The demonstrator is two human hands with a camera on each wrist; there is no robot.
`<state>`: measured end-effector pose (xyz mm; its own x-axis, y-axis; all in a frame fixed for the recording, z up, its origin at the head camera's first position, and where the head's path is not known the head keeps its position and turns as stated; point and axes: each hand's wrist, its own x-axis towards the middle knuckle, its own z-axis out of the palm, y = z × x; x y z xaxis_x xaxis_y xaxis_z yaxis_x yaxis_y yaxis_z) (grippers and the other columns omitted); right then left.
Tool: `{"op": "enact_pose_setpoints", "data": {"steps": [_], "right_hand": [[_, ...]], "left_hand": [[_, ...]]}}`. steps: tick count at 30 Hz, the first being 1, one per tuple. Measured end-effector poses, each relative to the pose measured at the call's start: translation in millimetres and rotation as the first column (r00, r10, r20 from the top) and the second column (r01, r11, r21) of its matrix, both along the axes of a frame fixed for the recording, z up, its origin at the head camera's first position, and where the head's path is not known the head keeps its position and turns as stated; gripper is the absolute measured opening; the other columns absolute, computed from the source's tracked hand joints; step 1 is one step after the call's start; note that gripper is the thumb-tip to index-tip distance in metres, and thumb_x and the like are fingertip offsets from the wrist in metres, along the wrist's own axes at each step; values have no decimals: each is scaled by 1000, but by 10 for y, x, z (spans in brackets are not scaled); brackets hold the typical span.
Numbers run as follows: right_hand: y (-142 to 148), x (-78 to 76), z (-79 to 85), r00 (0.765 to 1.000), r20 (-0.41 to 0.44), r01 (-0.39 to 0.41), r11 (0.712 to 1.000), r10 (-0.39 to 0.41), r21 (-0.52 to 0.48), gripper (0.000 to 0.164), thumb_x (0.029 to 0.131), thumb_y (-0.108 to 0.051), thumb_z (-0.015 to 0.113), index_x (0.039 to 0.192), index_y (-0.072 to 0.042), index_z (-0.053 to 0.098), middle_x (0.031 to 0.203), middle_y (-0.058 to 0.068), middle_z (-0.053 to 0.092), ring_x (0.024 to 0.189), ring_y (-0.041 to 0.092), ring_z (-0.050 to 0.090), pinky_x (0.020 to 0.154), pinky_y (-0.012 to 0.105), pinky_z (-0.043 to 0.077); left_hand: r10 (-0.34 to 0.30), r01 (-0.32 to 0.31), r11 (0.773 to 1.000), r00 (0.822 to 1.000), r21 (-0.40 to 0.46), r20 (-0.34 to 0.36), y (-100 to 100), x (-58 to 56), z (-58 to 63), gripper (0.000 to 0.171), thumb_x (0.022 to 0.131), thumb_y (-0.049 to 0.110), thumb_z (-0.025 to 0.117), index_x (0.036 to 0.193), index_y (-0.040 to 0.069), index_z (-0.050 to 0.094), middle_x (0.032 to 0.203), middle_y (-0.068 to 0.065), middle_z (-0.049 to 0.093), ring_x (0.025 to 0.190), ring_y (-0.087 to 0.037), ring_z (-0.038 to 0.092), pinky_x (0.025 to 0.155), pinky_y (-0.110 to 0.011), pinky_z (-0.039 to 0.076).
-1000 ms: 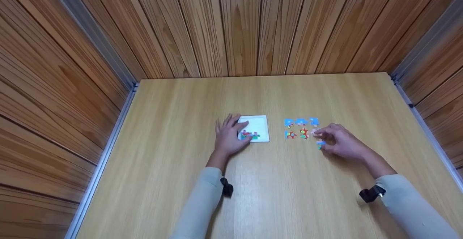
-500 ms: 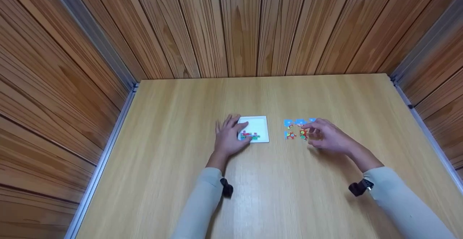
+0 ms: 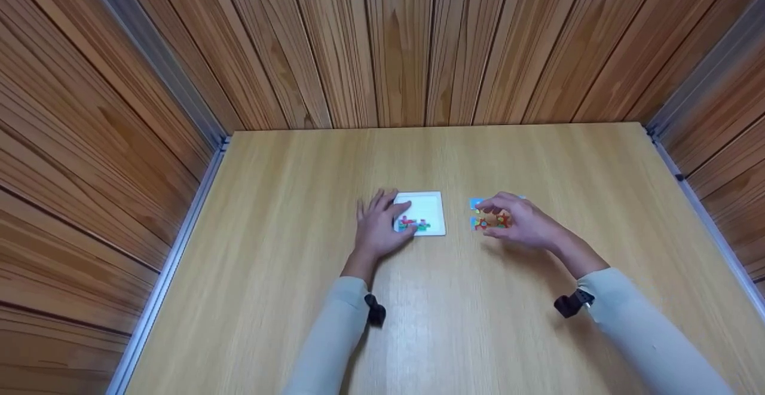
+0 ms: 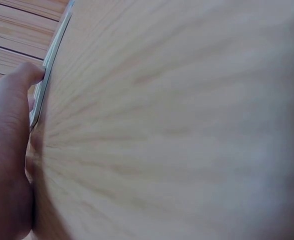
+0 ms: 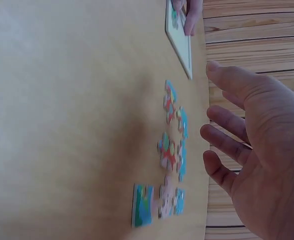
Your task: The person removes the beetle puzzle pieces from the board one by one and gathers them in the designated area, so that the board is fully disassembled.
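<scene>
My left hand [image 3: 378,227] rests with spread fingers over the left side of a white puzzle tray [image 3: 427,205], its thumb lying across the lower part. A few joined jigsaw pieces [image 3: 423,225] in red and green show along the tray's bottom edge. Over the loose jigsaw pieces to the right hovers my right hand [image 3: 520,222], fingers loosely curved and nothing between them. Below it in the right wrist view lie a red-and-green piece [image 5: 165,150], a red-and-yellow piece [image 5: 169,102], a pink piece [image 5: 166,201] and a blue-green edge piece [image 5: 142,206].
Blue jigsaw pieces [image 5: 182,122] form the far row of the loose set. The wooden table [image 3: 287,204] meets plank walls [image 3: 394,54] at the back and sides, with metal rails [image 3: 173,263] along its side edges.
My right hand has moved left across the loose pieces, from the rightmost ones to those nearer the tray. The left hand has stayed on the tray.
</scene>
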<state>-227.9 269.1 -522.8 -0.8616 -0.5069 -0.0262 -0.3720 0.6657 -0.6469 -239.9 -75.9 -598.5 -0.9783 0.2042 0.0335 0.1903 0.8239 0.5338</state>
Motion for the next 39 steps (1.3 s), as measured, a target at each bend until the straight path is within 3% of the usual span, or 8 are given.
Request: {"op": "enact_pose_setpoints", "data": {"steps": [7,15,21,26,32,39], "right_hand": [[-173,-39,-16,999,38,-20,998,22,-51,56,101,-17,85,152,-2,66,149,22,70,138,45,64,118,67,53],[-388,-83,-51,999,-9,-48,996,48,-70,53,102,-16,84,151,-3,67,147,23,70,137,45,64,115,67,55],[-572,-99,-69,999,33,-29,997,32,-74,53,103,-17,83,153,-9,68,148,21,67,139,44,61,118,67,54],[-714,-101,-103,999,28,-44,996,46,-80,49,104,-15,81,150,-6,69,146,19,67,139,44,62,118,67,53],[-855,-119,-169,998,29,-47,996,49,-72,48,104,-18,81,150,-9,71,143,18,66,135,40,60,117,62,52],[-1008,-128,-285,999,33,-39,997,42,-73,47,103,-18,82,148,-9,71,135,18,65,123,35,59,101,45,49]], "left_hand": [[-2,2,1000,1000,18,7,-10,-11,-15,66,99,62,71,158,32,67,182,-4,45,177,-38,26,141,-77,4],[-20,20,1000,1000,19,0,-14,-14,-5,62,105,62,63,158,31,66,183,-6,44,177,-39,25,140,-78,4],[-24,24,999,1000,36,-1,-16,-2,6,54,110,53,57,159,31,66,183,-6,43,178,-39,24,140,-78,3],[-22,22,999,1000,24,15,-8,2,11,53,111,51,57,160,33,64,184,-5,41,178,-38,21,141,-77,2],[-23,23,1000,999,18,22,-8,-9,1,54,111,53,57,161,34,62,185,-3,39,179,-37,20,140,-78,1],[-21,21,1000,1000,12,4,-9,-7,-17,54,110,52,57,160,33,64,183,-5,42,178,-38,23,140,-78,3]]}}
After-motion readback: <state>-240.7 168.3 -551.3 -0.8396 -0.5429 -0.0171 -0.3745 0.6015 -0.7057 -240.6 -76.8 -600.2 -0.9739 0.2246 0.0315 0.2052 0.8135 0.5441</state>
